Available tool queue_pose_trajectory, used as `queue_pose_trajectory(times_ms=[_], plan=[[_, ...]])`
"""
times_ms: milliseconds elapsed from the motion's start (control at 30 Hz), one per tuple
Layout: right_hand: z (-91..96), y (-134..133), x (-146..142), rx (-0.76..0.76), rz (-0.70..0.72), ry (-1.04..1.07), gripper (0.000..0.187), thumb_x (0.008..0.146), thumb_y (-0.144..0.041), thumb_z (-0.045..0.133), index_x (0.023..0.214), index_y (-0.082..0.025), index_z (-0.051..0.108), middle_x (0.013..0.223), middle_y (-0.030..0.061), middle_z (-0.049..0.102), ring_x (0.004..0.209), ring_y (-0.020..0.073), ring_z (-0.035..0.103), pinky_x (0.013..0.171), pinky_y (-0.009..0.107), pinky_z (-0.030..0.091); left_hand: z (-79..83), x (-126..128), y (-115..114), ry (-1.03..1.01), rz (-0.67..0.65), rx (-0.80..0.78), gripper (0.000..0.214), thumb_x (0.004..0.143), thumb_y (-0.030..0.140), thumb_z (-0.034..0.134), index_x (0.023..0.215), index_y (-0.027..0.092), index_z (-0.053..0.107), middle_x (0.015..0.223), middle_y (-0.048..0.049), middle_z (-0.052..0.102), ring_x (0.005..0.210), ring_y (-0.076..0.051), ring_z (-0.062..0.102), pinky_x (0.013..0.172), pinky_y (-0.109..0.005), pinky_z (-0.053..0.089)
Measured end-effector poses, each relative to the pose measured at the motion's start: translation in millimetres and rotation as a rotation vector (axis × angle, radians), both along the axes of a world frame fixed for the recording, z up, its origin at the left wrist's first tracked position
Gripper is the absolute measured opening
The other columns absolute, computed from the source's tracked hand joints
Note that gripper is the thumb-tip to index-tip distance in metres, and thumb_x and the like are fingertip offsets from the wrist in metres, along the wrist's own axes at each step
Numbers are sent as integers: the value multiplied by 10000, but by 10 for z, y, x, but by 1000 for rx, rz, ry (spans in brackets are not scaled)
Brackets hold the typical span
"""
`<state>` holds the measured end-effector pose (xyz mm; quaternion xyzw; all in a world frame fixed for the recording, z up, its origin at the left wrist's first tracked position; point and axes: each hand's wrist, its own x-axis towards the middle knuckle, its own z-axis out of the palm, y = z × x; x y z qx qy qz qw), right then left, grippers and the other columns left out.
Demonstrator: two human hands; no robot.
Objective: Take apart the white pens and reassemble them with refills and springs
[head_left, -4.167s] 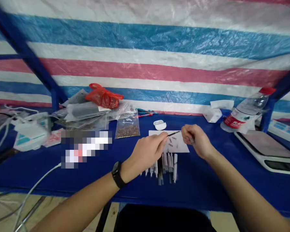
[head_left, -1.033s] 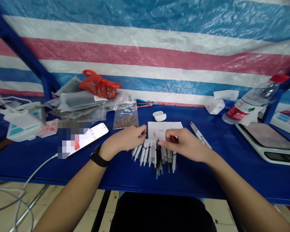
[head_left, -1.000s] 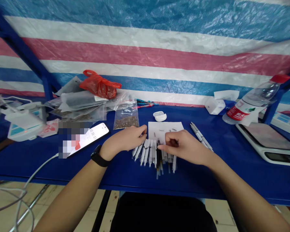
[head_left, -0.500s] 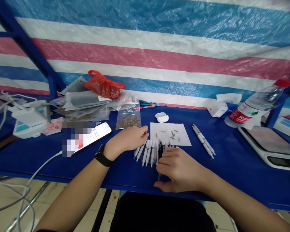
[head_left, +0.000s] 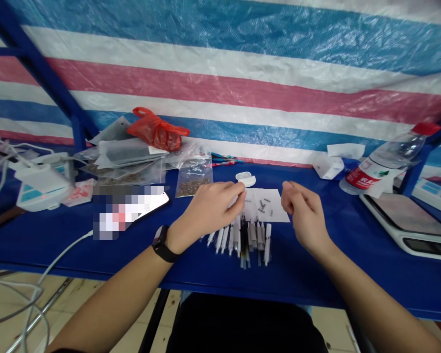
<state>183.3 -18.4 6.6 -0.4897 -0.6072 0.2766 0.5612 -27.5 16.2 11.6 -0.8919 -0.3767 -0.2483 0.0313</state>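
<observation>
Near white paper [head_left: 278, 204]: left hand [head_left: 213, 208], right hand [head_left: 308, 218] curled; cannot tell if holding.

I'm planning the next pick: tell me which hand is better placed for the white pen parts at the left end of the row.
Probably the left hand: it is nearer the white pen parts, while the right hand is by the paper's right edge. Whether either holds anything is unclear.
</observation>
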Motion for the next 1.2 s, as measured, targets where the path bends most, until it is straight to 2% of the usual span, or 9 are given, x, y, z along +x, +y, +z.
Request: queue_pose_trajectory(times_ms=[100, 200, 267, 400, 533, 633, 833, 967, 1200], plan=[[-12, 147, 74, -296, -64, 264, 325, 845, -335, 546, 573, -219, 414, 511, -57, 311, 467, 94, 240, 450, 253, 210, -60, 19, -8, -31, -81, 56, 281, 1006, 246, 395, 818, 187, 595, 650, 8, 597, 589, -141, 569, 531, -267, 284], [-1, 228, 128, -559, -44, 369, 148, 721, -298, 553, 624, -220, 473, 530, -67, 320, 448, 85, 223, 417, 231, 179, -92, 23, -15, -59, -130, 64, 298, 1005, 235, 397, 775, 185, 580, 606, 25, 568, 529, -117, 515, 522, -260, 275], [9, 248, 146, -657, -13, 348, 88, 654, -281, 578, 648, -210, 527, 568, -61, 361, 450, 75, 248, 405, 215, 163, -97, 28, -19, -75, -141, 79, 309, 1005, 233, 398, 756, 184, 573, 588, 29, 558, 512, -111, 499, 518, -260, 267], [7, 261, 173, -740, 30, 281, 74, 576, -226, 601, 633, -179, 603, 637, -27, 467, 474, 69, 353, 404, 198, 156, -98, 24, -11, -110, -140, 125, 291, 996, 224, 415, 771, 181, 594, 573, 32, 563, 510, -111, 508, 521, -258, 270], [5, 264, 231, -717, 125, 247, 80, 572, -197, 627, 650, -180, 630, 686, -15, 553, 555, 83, 480, 459, 196, 305, -93, -10, 11, -116, -102, 149, 261, 994, 232, 435, 820, 184, 624, 584, 32, 577, 519, -116, 522, 514, -258, 264], [21, 238, 267, -681, 290, 201, 141, 587, -176, 684, 727, -181, 674, 729, -8, 617, 671, 113, 585, 581, 217, 431, -82, -24, 15, -107, -94, 160, 264, 992, 231, 436, 808, 185, 620, 582, 32, 575, 512, -115, 516, 510, -256, 261], [67, 132, 198, -645, 611, 66, 187, 722, -235, 799, 884, -194, 714, 861, 18, 689, 830, 171, 709, 711, 270, 535, -81, -3, 3, -78, -107, 128, 303, 998, 235, 406, 762, 186, 590, 556, 28, 539, 492, -118, 493, 498, -261, 247], [44, 110, 132, -531, 651, 13, 180, 779, -291, 804, 890, -209, 689, 870, 5, 662, 731, 144, 686, 626, 261, 547, -99, 8, 3, -79, -113, 112, 321, 993, 233, 407, 721, 188, 572, 538, 26, 526, 478, -117, 478, 495, -269, 222], [-75, 79, 37, -389, 570, -129, 207, 784, -332, 796, 841, -202, 646, 840, 2, 664, 541, 86, 532, 495, 237, 450, -99, 21, 0, -98, -105, 93, 315, 984, 240, 419, 719, 190, 582, 551, 25, 554, 489, -121, 492, 506, -268, 227]])
